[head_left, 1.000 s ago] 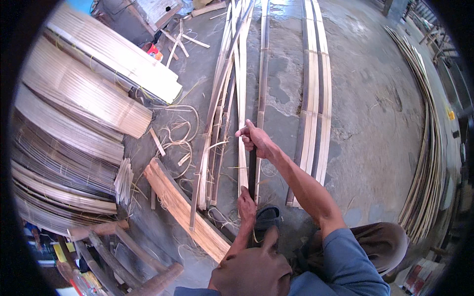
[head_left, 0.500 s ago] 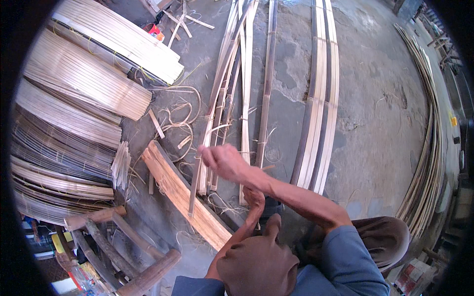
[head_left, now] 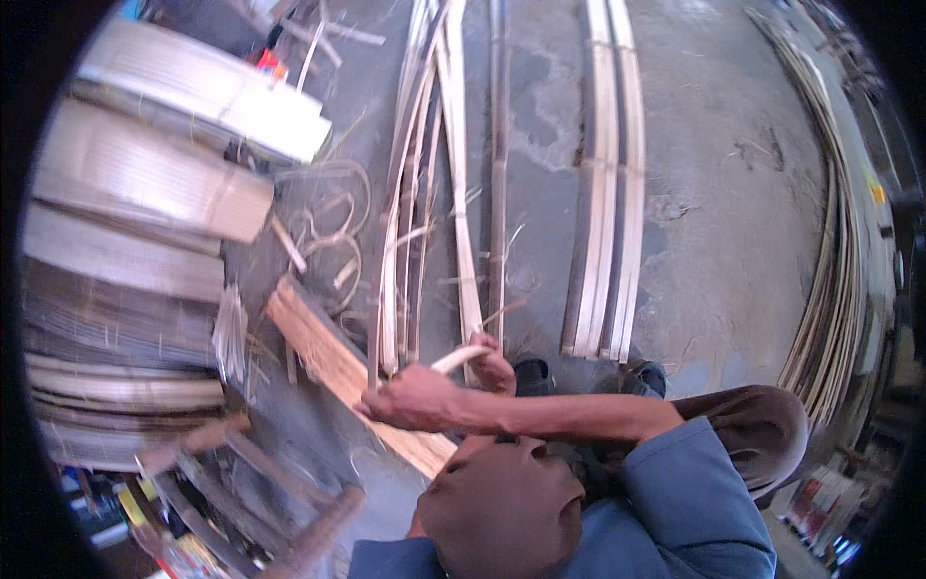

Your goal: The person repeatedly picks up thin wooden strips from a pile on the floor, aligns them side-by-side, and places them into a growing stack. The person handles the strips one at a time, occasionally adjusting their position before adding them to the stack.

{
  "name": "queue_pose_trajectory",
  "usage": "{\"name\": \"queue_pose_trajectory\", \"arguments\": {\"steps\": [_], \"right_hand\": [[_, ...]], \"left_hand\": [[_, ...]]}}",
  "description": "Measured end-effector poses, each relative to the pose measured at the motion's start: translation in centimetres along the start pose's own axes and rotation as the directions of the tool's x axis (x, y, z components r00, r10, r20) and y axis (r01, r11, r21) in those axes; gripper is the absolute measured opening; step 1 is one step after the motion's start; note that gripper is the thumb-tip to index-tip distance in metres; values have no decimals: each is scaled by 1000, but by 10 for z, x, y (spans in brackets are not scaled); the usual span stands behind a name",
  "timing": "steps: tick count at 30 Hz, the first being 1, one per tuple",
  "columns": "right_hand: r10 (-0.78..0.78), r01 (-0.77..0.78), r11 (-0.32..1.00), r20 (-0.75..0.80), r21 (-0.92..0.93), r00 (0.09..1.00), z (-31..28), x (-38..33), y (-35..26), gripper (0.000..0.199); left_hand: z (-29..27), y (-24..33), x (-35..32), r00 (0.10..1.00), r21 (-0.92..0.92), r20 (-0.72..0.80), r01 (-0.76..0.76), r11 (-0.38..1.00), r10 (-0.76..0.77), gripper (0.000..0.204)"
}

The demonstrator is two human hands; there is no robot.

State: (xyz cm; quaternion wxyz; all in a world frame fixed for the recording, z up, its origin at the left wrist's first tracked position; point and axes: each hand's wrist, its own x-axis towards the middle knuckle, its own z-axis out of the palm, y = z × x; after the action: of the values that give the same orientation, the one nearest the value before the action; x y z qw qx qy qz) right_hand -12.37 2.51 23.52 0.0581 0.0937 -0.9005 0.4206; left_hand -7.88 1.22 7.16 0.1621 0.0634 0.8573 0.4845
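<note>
My right hand [head_left: 417, 398] is closed, its arm crossing in front of my body from the right. It is over the lower end of a long bamboo strip [head_left: 374, 318] and the edge of a rough split wooden board [head_left: 333, 352]. Just right of it, my left hand [head_left: 495, 369] curls around a pale bamboo strip [head_left: 461, 359] that spans the short gap between both hands. Whatever lies inside the right fist is hidden. A pair of long pale strips [head_left: 465, 241] ends at the left hand. Motion blurs the fingers.
Stacked slat bundles [head_left: 154, 174] line the left side. A bamboo stool frame [head_left: 280, 482] stands at lower left. Flat split-bamboo lengths [head_left: 603, 193] lie right of centre. A long bundle of thin rods [head_left: 830, 241] curves along the right. Curled shavings [head_left: 333, 227] litter the floor.
My right hand has come down and toward me, from above the strips to beside the board. The left hand has moved up slightly and shows more. The whole view has shifted a little.
</note>
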Motion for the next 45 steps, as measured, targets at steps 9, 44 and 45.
{"name": "queue_pose_trajectory", "arguments": {"steps": [9, 44, 45], "right_hand": [[670, -240, 566, -271, 789, 691, -116, 31, 177, 58], [682, -121, 600, -427, 790, 594, -104, -39, 232, 63], [695, -190, 626, -430, 757, 577, -78, -56, 242, 64]], "left_hand": [[-13, 26, 21, 893, -328, 400, 351, 877, -207, 49], [-55, 68, 45, 787, -259, 617, 222, 940, -15, 37], [-44, 107, 66, 806, -333, 584, 136, 933, 91, 38]]}}
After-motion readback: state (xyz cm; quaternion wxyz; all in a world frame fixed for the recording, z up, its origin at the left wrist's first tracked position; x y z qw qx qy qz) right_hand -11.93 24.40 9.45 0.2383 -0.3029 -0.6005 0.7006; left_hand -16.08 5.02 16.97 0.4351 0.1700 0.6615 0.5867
